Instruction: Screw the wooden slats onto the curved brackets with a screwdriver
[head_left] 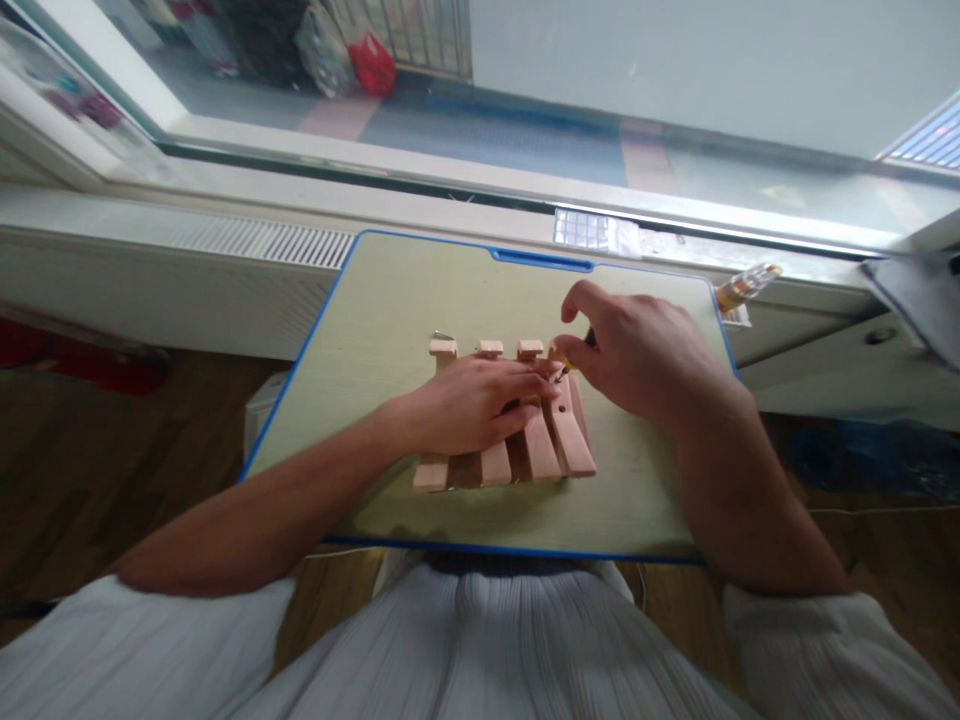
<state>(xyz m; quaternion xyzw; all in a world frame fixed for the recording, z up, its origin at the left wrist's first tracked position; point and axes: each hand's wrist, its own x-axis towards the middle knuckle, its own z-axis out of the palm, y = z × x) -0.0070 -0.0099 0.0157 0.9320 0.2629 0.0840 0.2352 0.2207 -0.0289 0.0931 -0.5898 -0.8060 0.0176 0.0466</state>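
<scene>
A small slatted wooden stand [540,447] lies on the folding table, its pale slats side by side with notched ends at the far side. My left hand [480,400] rests across the slats and holds the stand, its fingertips at the right-hand slat beside the screwdriver tip. Whether those fingertips also pinch a screw is too small to tell. In my right hand [645,350] is a screwdriver [568,364] with a yellow and black handle, mostly hidden by the fingers. Its tip points down at the right-hand slat, where a dark hole shows nearer me.
A small metal piece [441,335] lies behind the stand on the blue-edged table [360,310]. Beyond the table are a windowsill with a clear plastic organiser [581,228] and a radiator grille [255,240]. A clear bottle [746,287] stands by the right corner.
</scene>
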